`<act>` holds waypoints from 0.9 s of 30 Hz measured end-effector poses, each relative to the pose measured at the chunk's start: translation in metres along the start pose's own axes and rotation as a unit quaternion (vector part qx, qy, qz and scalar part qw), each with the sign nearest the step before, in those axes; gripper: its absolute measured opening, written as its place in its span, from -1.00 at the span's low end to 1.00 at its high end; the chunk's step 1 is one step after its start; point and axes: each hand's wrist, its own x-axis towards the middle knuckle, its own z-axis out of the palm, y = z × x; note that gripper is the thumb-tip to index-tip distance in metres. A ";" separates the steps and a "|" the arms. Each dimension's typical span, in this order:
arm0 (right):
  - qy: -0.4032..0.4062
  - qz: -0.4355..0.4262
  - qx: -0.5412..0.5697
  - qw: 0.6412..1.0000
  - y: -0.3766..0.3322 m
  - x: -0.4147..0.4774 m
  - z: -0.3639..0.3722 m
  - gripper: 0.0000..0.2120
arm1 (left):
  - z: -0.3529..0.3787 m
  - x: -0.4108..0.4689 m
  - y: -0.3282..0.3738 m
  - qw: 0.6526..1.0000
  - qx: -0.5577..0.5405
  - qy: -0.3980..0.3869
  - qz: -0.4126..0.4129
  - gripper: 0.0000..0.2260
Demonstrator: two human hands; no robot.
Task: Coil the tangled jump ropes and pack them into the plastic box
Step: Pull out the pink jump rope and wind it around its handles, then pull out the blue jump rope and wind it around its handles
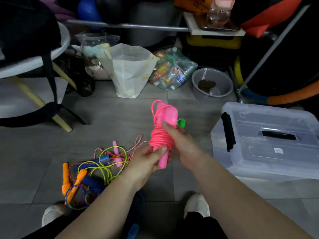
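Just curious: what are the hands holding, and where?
Pink rope: left hand pinches the handles' lower end, right hand grips them midway.

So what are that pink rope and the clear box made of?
The pink rope looks like glossy plastic or vinyl cord: it catches light and holds tight coils. The box looks like rigid translucent plastic, with moulded ribs on its lid.

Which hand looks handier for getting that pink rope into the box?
Probably the right hand: it grips the pink rope and is nearer the plastic box. The lid is on, though.
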 end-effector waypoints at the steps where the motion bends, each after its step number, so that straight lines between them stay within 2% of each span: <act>1: 0.027 -0.017 -0.006 0.999 -0.002 0.009 -0.012 -0.88 | 0.005 0.009 -0.004 1.000 0.023 -0.006 -0.004 -0.88; 4: 0.088 -0.025 0.017 0.996 0.002 0.034 -0.047 -0.82 | 0.014 0.034 -0.023 0.996 0.068 -0.045 -0.037 -0.87; 7: 0.121 -0.009 0.006 0.993 0.022 0.061 -0.071 -0.76 | 0.019 0.057 -0.043 0.995 0.026 -0.059 -0.074 -0.82; 11: 0.108 0.046 0.038 0.992 0.053 0.100 -0.099 -0.71 | 0.023 0.094 -0.074 0.992 -0.010 -0.049 -0.120 -0.81; 15: 0.058 0.077 0.046 0.994 0.089 0.124 -0.132 -0.65 | 0.029 0.144 -0.107 0.990 0.015 -0.020 -0.137 -0.83; 18: 0.016 0.091 0.019 0.996 0.118 0.127 -0.149 -0.88 | 0.031 0.178 -0.129 0.987 0.034 -0.039 -0.153 -0.85; 21: 0.033 0.060 0.077 0.995 0.140 0.144 -0.162 -0.85 | 0.033 0.202 -0.145 0.980 0.079 -0.062 -0.170 -0.83; 23: 0.049 0.033 0.096 0.994 0.147 0.159 -0.168 -0.84 | 0.035 0.218 -0.152 0.977 0.098 -0.067 -0.177 -0.79; 24: 0.064 0.024 0.098 0.993 0.150 0.167 -0.169 -0.75 | 0.035 0.227 -0.155 0.977 0.104 -0.061 -0.179 -0.78; 25: 0.092 0.018 0.089 0.992 0.154 0.176 -0.171 -0.69 | 0.036 0.237 -0.157 0.976 0.124 -0.053 -0.171 -0.77; 27: 0.172 -0.005 0.040 0.984 0.163 0.196 -0.178 -0.74 | 0.033 0.258 -0.164 0.971 0.199 -0.023 -0.129 -0.84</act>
